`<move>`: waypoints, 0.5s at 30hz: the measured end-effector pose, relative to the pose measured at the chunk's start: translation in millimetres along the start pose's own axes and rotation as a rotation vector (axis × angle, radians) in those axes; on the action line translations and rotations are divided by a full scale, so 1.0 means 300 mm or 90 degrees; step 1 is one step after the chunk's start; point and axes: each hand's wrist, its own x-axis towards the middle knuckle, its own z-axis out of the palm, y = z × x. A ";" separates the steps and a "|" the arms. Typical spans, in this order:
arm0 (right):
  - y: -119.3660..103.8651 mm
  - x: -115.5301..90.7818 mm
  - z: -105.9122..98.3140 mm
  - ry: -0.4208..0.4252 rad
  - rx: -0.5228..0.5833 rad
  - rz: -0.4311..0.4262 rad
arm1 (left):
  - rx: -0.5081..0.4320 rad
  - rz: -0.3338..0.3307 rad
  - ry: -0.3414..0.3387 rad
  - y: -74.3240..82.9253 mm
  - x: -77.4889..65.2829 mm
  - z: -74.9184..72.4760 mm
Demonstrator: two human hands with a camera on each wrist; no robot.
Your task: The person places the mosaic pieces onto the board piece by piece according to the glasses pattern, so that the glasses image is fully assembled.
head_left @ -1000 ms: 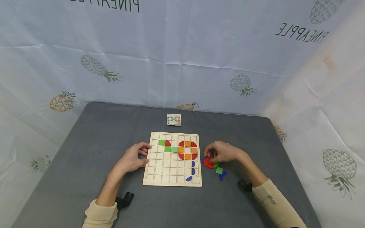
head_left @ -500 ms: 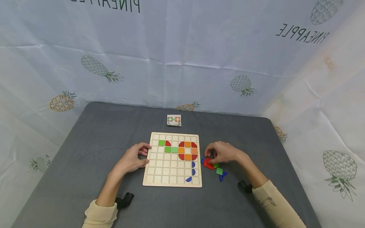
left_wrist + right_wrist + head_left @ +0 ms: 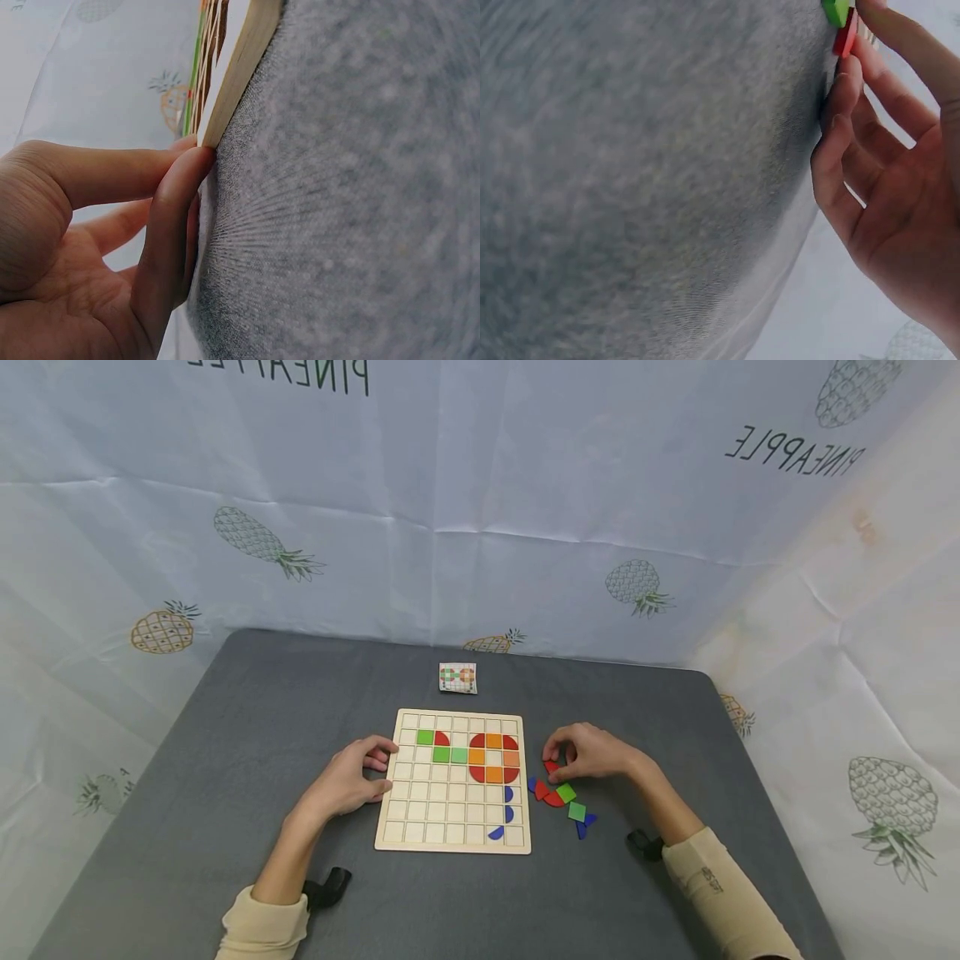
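Note:
A wooden grid board [image 3: 435, 835] lies mid-table with green and orange squares, red quarter-circles and blue half-circles set on it. At its left edge rests my left hand [image 3: 351, 777], index finger and thumb tips apart along the rim; the left wrist view shows the fingertips right at the board's side [image 3: 236, 79]. Just right of the board, my right hand [image 3: 592, 752] pinches a red quarter-circle piece [image 3: 552, 767] between thumb and fingers. The red piece shows again in the right wrist view [image 3: 845, 36]. Below this hand lie loose red pieces [image 3: 553, 799], green squares [image 3: 577, 811] and blue pieces [image 3: 582, 830].
A small printed pattern card [image 3: 457, 677] lies behind the board on the grey table [image 3: 315, 685]. White cloth with pineapple prints [image 3: 525, 485] hangs at the back and sides. Black straps with a mount [image 3: 328, 887] sit at the wrists.
My right hand has lifted slightly up and away from the loose pile, drawing a red piece out of it. My left hand and the board stay where they were.

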 end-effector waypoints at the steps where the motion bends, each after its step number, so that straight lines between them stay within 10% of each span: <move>1: 0.006 0.000 0.000 -0.001 0.008 -0.003 | -0.001 -0.001 -0.001 0.000 0.000 0.000; 15: 0.025 0.022 -0.011 -0.003 0.033 -0.022 | -0.003 -0.002 -0.004 -0.001 0.001 0.000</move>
